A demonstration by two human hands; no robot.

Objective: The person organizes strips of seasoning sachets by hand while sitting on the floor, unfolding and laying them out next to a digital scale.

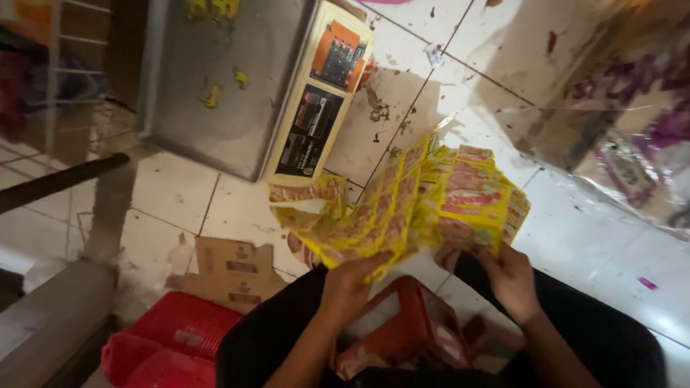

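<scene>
- The person sits low, knees apart in dark trousers, and holds long strips of yellow sachets [402, 208] up in front of the body, above the white tiled floor [604, 237]. Held like this the strips hang free and fan out, probably so that they do not touch the dirty tiles and can be told apart.
- The left hand [348, 284] is closed around the near ends of the left bundle; the fingers curl over the strips and the thumb presses from the side, so it grips and is not spread.
- The right hand [512, 276] holds the right bundle from below. Its fingers are bent around the lower edge of the packets, but the light is dim and I cannot tell how tightly it pinches.
- A digital scale [251, 86] with a steel platform stands on the floor at the far left, its display panel turned toward the sachets.
- A piece of cardboard [233, 273] lies near left, and a red basket [169, 345] is nearer, beside the left knee.
- A clear plastic bag [611, 122] lies at the far right.
</scene>
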